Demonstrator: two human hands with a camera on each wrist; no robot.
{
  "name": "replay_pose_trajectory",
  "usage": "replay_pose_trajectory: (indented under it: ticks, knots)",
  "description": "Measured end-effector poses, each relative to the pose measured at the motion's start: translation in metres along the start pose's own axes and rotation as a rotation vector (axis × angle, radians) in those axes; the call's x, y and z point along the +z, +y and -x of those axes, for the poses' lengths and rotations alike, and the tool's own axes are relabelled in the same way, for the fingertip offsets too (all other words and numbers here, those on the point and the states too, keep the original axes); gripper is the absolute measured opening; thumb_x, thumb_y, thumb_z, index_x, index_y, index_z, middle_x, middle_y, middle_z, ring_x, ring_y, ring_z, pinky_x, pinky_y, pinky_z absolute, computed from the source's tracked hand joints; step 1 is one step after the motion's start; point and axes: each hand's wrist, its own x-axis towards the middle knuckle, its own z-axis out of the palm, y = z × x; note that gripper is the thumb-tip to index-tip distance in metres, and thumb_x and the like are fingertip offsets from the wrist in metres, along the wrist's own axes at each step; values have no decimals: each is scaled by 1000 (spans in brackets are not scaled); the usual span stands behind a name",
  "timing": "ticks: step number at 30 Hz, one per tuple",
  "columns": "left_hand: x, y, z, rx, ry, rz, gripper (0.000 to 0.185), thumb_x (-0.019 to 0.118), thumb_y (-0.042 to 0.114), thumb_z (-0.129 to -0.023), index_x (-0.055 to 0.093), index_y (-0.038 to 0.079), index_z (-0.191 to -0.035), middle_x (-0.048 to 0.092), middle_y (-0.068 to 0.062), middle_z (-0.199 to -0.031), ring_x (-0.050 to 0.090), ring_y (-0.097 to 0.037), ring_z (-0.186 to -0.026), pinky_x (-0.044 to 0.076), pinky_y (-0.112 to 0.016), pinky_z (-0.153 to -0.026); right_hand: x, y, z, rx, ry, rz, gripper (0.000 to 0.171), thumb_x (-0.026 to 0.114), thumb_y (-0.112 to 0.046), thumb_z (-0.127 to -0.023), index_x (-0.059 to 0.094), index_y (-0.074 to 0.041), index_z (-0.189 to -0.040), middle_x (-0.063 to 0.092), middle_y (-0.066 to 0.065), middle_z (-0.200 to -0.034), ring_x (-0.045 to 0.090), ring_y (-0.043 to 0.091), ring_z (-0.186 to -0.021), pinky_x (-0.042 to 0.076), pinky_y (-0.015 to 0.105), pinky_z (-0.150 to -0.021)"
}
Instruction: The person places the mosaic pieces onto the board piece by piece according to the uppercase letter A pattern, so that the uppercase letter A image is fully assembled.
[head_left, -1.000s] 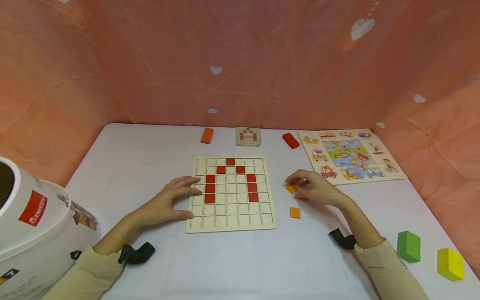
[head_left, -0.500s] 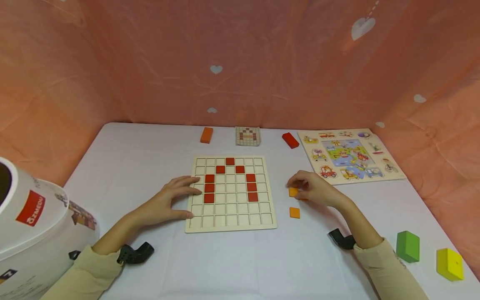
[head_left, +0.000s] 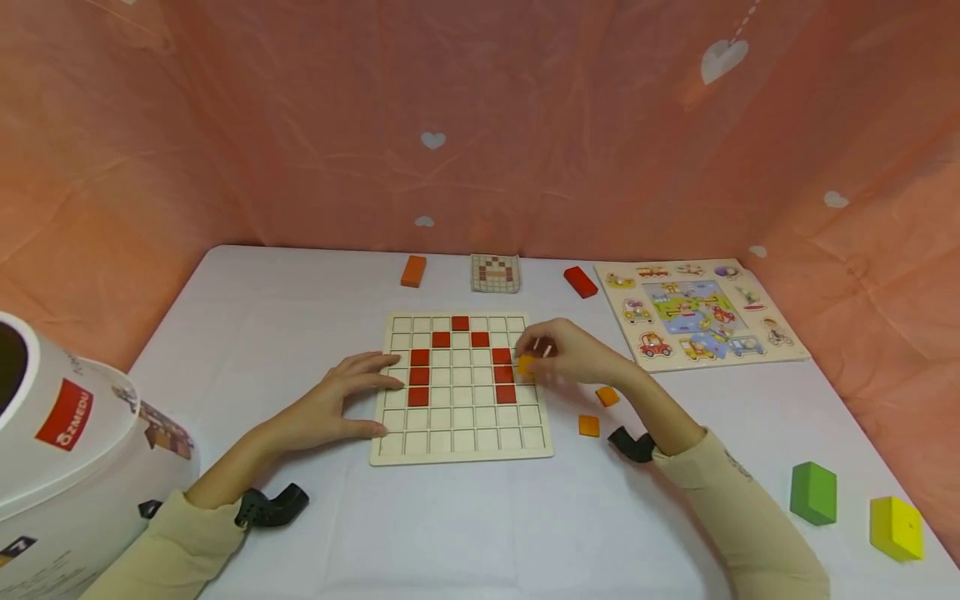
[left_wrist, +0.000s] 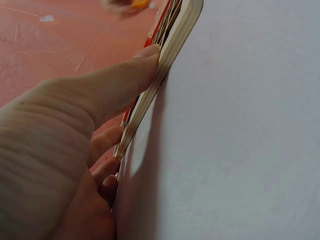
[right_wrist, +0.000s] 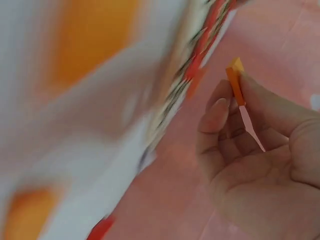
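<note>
A pale wooden grid board (head_left: 465, 421) lies on the white table, with several red square tiles (head_left: 419, 396) set in its cells as a peaked outline. My left hand (head_left: 326, 408) rests along the board's left side, fingertips on its border and thumb at the edge; the left wrist view shows the thumb (left_wrist: 120, 82) against the board's side. Above the board's right columns, my right hand (head_left: 577, 354) pinches an orange square tile (head_left: 526, 366) between thumb and fingers. In the right wrist view that orange tile (right_wrist: 236, 82) stands on edge in the pinch.
Two loose orange tiles, one nearer (head_left: 588, 426) and one farther (head_left: 607, 396), lie right of the board. Behind it are an orange block (head_left: 413, 271), a pattern card (head_left: 495, 273) and a red block (head_left: 581, 282). A picture puzzle (head_left: 690, 312) lies right; a white bucket (head_left: 90, 475) stands left.
My right hand has picked up one orange tile from the table and moved left with it, over the board's right side. The left hand stays in place.
</note>
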Motion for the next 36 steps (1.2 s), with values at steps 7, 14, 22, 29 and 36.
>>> replay_pose_trajectory:
  ticks: [7, 14, 22, 29, 36]
  knots:
    - [0, -1, 0, 14, -1, -9, 55, 84, 32, -80, 65, 18, -129, 37, -7, -157, 19, -36, -146, 17, -73, -107, 30, -35, -60, -116, -93, 1, 11, 68, 5, -90, 69, 4, -102, 67, 8, -93, 57, 18, -82, 52, 25, -76]
    - [-1, 0, -2, 30, -4, -1, 52, 83, 32, -82, 66, 17, -129, 37, -10, -156, 20, -39, -145, 17, -74, -106, 47, -40, -83, -121, -124, 18, 10, 67, 9, -88, 71, 5, -97, 69, 11, -93, 57, 17, -81, 50, 23, -75]
    - [-1, 0, 0, 16, -4, 13, 51, 82, 32, -82, 66, 17, -128, 37, -10, -156, 19, -39, -145, 16, -74, -106, 54, -41, -89, -70, -136, 55, 10, 68, 9, -88, 72, 1, -95, 69, 10, -92, 54, 16, -80, 48, 22, -74]
    - [-1, -1, 0, 19, 1, 6, 52, 83, 32, -82, 66, 18, -129, 38, -9, -156, 20, -39, -145, 16, -74, -106, 56, -42, -90, -41, -136, 50, 11, 68, 9, -88, 70, 2, -96, 67, 12, -92, 58, 17, -82, 51, 23, -75]
    - [-1, -1, -1, 22, -3, -3, 51, 82, 33, -83, 66, 18, -129, 38, -10, -156, 20, -40, -145, 16, -74, -106, 56, -44, -88, -31, -88, 58, 12, 67, 6, -91, 71, 2, -101, 67, 10, -91, 59, 19, -83, 52, 24, -77]
